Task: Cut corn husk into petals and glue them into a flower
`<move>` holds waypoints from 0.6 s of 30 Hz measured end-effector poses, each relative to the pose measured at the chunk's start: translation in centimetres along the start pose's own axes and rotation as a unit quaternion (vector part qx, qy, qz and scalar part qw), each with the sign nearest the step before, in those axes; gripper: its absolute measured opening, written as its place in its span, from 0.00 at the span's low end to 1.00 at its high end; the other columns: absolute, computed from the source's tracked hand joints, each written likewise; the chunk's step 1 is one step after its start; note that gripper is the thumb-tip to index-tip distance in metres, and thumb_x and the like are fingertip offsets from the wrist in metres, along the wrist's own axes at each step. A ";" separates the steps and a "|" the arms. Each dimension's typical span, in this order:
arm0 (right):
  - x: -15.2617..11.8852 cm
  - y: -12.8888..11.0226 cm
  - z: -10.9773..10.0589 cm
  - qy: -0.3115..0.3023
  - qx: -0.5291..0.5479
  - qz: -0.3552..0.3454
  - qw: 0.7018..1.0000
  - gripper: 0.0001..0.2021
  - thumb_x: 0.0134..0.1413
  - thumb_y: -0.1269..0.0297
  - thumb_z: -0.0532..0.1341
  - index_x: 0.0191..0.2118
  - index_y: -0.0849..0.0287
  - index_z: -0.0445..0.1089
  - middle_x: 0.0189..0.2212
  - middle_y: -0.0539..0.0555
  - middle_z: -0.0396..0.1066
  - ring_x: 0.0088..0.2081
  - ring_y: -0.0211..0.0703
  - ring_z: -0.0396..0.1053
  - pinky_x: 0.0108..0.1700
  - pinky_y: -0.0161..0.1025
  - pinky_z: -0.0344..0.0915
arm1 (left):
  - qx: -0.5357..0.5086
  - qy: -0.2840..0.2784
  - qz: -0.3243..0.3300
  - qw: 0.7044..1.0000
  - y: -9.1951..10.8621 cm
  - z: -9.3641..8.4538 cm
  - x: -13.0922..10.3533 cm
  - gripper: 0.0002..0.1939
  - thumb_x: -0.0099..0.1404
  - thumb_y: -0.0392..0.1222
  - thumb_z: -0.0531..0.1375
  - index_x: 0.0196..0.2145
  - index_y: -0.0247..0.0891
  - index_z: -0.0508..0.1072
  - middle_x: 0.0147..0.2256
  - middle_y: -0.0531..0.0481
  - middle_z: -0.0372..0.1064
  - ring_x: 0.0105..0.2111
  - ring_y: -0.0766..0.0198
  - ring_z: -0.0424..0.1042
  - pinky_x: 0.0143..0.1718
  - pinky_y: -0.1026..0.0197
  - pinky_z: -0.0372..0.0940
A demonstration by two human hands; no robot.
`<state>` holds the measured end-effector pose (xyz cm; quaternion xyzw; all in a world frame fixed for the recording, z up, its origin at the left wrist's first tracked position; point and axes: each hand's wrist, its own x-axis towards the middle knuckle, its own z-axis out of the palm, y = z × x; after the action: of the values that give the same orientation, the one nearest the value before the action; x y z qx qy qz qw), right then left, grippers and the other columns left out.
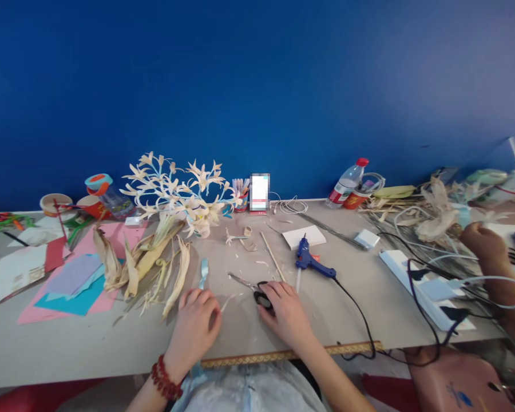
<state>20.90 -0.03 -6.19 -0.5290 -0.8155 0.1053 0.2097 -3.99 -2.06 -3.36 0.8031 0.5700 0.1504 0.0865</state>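
Observation:
Black-handled scissors [264, 300] lie on the table, blades pointing left, and my right hand [286, 313] rests over their handles with its fingers bent round them. My left hand [197, 320] is on the tabletop, its fingers curled down at the lower end of a light blue strip [203, 273]; whether it grips the strip is hidden. Beyond the scissors lies a thin pale stick [273, 256]. A blue glue gun [313, 260] stands to the right of my right hand. Behind my left hand is a bunch of husk flowers [201, 197] on light blue stems.
Dried corn husks [146, 257] and coloured paper [75, 280] cover the left side. At right are a white power strip [424, 292] with black cables, a bottle [347, 183] and another person's hand [484, 243] by husk material. A phone [260, 191] stands at the wall.

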 end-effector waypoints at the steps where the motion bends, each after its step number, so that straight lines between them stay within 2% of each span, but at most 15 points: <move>1: -0.2 0.1 -0.1 -0.002 0.001 0.005 1.000 0.17 0.55 0.68 0.64 0.51 0.60 0.69 0.47 0.60 0.71 0.48 0.56 0.66 0.51 0.52 0.65 | -0.012 0.015 -0.008 1.000 -0.9 -0.3 0.2 0.08 0.65 0.37 0.55 0.29 0.41 0.70 0.33 0.49 0.70 0.38 0.55 0.68 0.47 0.49 0.60; 6: -0.9 0.1 -0.4 -0.008 -0.006 0.025 1.000 0.16 0.55 0.67 0.64 0.50 0.60 0.69 0.45 0.60 0.71 0.45 0.57 0.67 0.48 0.52 0.66 | -0.018 0.106 -0.086 0.990 -6.1 -2.6 1.7 0.12 0.68 0.45 0.53 0.28 0.41 0.69 0.29 0.50 0.71 0.34 0.58 0.69 0.38 0.57 0.61; 8: -1.0 -0.1 -0.4 -0.007 -0.014 0.030 0.999 0.17 0.55 0.67 0.65 0.50 0.59 0.69 0.44 0.60 0.71 0.45 0.57 0.67 0.48 0.53 0.66 | 0.016 0.100 -0.107 0.989 -7.3 -3.4 2.5 0.13 0.67 0.46 0.54 0.27 0.41 0.70 0.29 0.50 0.72 0.34 0.57 0.70 0.37 0.57 0.61; 12: -1.1 -0.5 -0.2 -0.005 -0.019 0.030 0.999 0.17 0.55 0.66 0.65 0.50 0.58 0.69 0.43 0.59 0.70 0.44 0.56 0.68 0.47 0.53 0.66 | 0.088 0.067 -0.108 0.988 -7.5 -3.9 4.5 0.13 0.65 0.45 0.55 0.25 0.40 0.71 0.28 0.50 0.74 0.34 0.56 0.71 0.38 0.56 0.60; 18: -1.2 -0.7 -0.1 -0.011 -0.015 0.034 0.999 0.15 0.55 0.65 0.65 0.50 0.56 0.69 0.43 0.59 0.70 0.44 0.56 0.68 0.47 0.53 0.66 | 0.128 0.083 -0.113 0.982 -7.1 -3.0 6.8 0.13 0.63 0.44 0.57 0.22 0.40 0.70 0.28 0.44 0.74 0.38 0.48 0.71 0.41 0.51 0.58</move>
<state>20.77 -1.37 -6.14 -0.5583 -0.8009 0.1056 0.1888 -9.21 6.66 -1.76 0.7229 0.6766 0.1311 -0.0482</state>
